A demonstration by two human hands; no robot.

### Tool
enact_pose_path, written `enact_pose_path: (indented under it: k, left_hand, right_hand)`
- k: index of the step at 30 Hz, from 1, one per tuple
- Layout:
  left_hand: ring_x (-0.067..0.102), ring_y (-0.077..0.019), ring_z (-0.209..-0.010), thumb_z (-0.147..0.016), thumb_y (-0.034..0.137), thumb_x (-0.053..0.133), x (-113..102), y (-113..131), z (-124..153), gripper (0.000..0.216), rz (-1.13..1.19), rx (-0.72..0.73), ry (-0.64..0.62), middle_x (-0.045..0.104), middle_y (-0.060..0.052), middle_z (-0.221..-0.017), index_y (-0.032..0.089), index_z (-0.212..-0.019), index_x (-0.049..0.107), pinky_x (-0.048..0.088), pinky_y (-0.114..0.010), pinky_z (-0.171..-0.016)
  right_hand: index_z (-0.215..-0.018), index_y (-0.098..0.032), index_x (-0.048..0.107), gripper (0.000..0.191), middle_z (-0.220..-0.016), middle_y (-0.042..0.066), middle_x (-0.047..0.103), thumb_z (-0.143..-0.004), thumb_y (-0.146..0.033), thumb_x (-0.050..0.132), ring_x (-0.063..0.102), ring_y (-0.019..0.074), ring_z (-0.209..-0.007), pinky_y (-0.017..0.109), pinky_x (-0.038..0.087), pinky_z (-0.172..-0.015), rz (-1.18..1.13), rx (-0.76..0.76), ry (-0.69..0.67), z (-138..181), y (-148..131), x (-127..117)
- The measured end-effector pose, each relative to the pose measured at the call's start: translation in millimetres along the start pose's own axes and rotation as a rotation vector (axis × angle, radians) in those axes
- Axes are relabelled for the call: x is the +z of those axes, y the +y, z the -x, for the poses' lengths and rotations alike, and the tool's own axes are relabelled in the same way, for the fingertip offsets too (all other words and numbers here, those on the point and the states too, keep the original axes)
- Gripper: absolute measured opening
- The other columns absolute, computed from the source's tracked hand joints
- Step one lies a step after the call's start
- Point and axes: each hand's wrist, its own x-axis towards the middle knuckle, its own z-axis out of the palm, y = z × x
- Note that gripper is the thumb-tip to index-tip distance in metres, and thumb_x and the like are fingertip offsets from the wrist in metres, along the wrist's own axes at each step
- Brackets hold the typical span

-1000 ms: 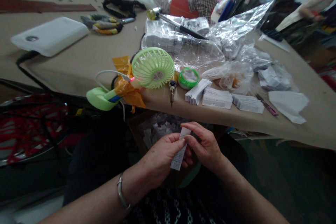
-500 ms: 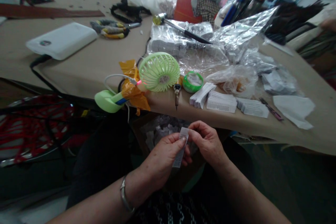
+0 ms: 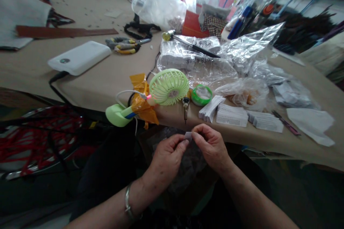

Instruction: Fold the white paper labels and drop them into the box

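Paper slip (image 3: pixel 188 135) between my two hands, below and slightly right of the green fan (image 3: pixel 169 87): thin, pale, small in outline, partly hidden by my fingers. The fan, my landmark, has a round ribbed plastic cage; crinkled orange tape (image 3: pixel 145 109) binds its stem. Right of it stand a green tub (image 3: pixel 201 95), round, with white matter inside, and three stacks of printed slips: a fanned stack (image 3: pixel 211 109), a middle stack (image 3: pixel 232 115) and a far stack (image 3: pixel 265 121), all narrow and flat. Beyond the fan, glossy clear film covers a blocky bundle (image 3: pixel 176 61); left of it lies a smooth white box (image 3: pixel 79 58) with rounded corners.

My left hand (image 3: pixel 166 157) grips the slip between thumb and fingers; my right hand (image 3: pixel 211 146) pinches its right side at the fingertips. The slip thus spans the narrow gap between the two hands.

The near edge of the brown-covered table (image 3: pixel 120 73) runs just below the fan, with my hands on the near side of it. A metal-tipped tool (image 3: pixel 185 109) at the fan's lower right points towards that edge, above the slip; left of the fan, brown surface extends to the white box
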Motion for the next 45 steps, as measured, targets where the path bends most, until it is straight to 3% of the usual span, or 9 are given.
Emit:
enact_pose_path:
  k: [7, 13, 27, 45]
  left_hand:
    - [0.060, -0.0136, -0.071, -0.082, 0.026, 0.058, -7, 9, -9, 0.012, -0.163, 0.200, 0.169, 0.068, 0.000, -0.077, 0.020, -0.084, 0.067, 0.045, -0.022, -0.068]
    - [0.059, -0.0114, -0.066, -0.084, 0.026, 0.056, -9, 10, -13, 0.013, -0.286, 0.286, 0.206, 0.068, 0.001, -0.075, 0.020, -0.083, 0.067, 0.045, -0.019, -0.064]
    - [0.057, -0.0116, -0.062, -0.085, 0.024, 0.051, -12, 13, -17, 0.016, -0.369, 0.326, 0.212, 0.066, 0.001, -0.070, 0.018, -0.080, 0.066, 0.043, -0.020, -0.060]
    - [0.053, -0.0114, -0.059, -0.084, 0.024, 0.050, -11, 17, -24, 0.019, -0.367, 0.331, 0.226, 0.062, 0.001, -0.065, 0.017, -0.075, 0.064, 0.040, -0.021, -0.057]
  right_hand:
    - [-0.074, -0.018, 0.056, 0.013, -0.065, -0.003, 0.053, -0.084, -0.025, 0.052, 0.048, 0.0092, -0.060, 0.021, 0.039, -0.059, 0.183, -0.193, 0.028, -11, -7, 4]
    - [-0.077, -0.018, 0.056, 0.013, -0.067, -0.003, 0.055, -0.086, -0.026, 0.051, 0.050, 0.0096, -0.061, 0.022, 0.040, -0.061, 0.245, -0.259, 0.052, -12, -6, 7]
    - [-0.078, -0.019, 0.055, 0.011, -0.067, -0.003, 0.055, -0.087, -0.024, 0.050, 0.050, 0.0096, -0.061, 0.021, 0.041, -0.061, 0.268, -0.306, 0.074, -17, -5, 7]
    - [-0.078, -0.018, 0.056, 0.011, -0.066, -0.003, 0.053, -0.086, -0.024, 0.051, 0.049, 0.0095, -0.059, 0.021, 0.040, -0.059, 0.226, -0.255, 0.108, -21, -2, 9]
